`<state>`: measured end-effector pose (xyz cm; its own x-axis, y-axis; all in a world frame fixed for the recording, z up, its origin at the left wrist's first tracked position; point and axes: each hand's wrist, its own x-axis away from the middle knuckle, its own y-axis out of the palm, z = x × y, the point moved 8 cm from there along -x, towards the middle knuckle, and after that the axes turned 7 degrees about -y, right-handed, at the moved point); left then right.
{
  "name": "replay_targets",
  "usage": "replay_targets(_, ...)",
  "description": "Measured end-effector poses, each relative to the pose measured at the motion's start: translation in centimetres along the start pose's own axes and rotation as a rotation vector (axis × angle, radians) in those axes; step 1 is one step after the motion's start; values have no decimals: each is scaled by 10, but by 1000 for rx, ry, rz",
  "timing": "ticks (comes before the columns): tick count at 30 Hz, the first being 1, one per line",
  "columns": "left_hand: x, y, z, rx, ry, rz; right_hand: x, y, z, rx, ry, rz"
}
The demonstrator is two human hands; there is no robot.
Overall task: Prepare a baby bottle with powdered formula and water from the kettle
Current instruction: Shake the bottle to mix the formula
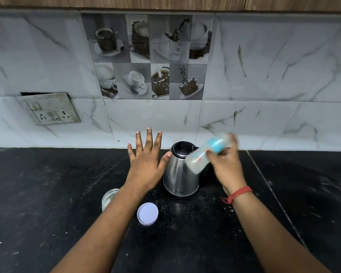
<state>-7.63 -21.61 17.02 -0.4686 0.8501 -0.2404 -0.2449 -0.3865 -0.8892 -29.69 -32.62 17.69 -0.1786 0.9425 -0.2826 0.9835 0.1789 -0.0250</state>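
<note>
Head view: your right hand (227, 164) clamps the light, slippery bottle (202, 154) mid-body; left hand (148, 166) fingers splayed beside the kettle (180, 170).

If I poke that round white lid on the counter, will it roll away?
Probably not. The lid lies flat on the black counter, so it would likely slide. It looks thin and plastic, so probably light. On its edge, it might roll.

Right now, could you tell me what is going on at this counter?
A person is working on a baby bottle. The right hand grips the baby bottle, tilted and motion-blurred, above the steel kettle. The left hand is spread open beside the kettle, its thumb at the kettle's rim. An open jar and a loose white lid sit on the black counter nearer the person.
</note>
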Motion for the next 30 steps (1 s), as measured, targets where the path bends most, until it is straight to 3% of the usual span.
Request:
replay_targets(2,1,-2,0,5,0,8,3,10,0,43,31,-143)
replay_targets(6,2,-1,0,10,-7,0,-1,-23,-13,-118,-37,247)
replay_targets(7,2,-1,1,4,-1,-2,3,-14,-16,-84,-48,196)
replay_targets(10,2,-1,3,-5,15,4,16,24,1,96,-4,-204)
replay_targets(11,2,-2,2,-5,14,7,14,20,1,74,11,-180)
replay_targets(14,1,-3,0,-1,-1,-1,1,-18,1,-112,17,196)
replay_targets(15,1,-2,-1,-3,-4,-5,1,-19,1,-102,12,225)
replay_targets(19,1,-1,-2,-1,2,-2,10,12,15,141,34,-165)
replay_targets(20,1,-2,-2,2,0,1,6,6,11,111,25,-124)
replay_targets(23,0,1,-4,1,-2,-6,-2,-25,5,-191,-6,254)
replay_targets(24,0,2,-4,-3,2,-7,-1,-24,1,-156,-25,259)
replay_targets(27,-2,3,-1,3,10,-5,7,18,12,165,-19,-194)
replay_targets(29,-4,2,-1,10,5,-1,2,12,13,104,22,-161)
replay_targets(30,-4,2,-1,11,4,0,-2,-1,12,-18,40,-4)
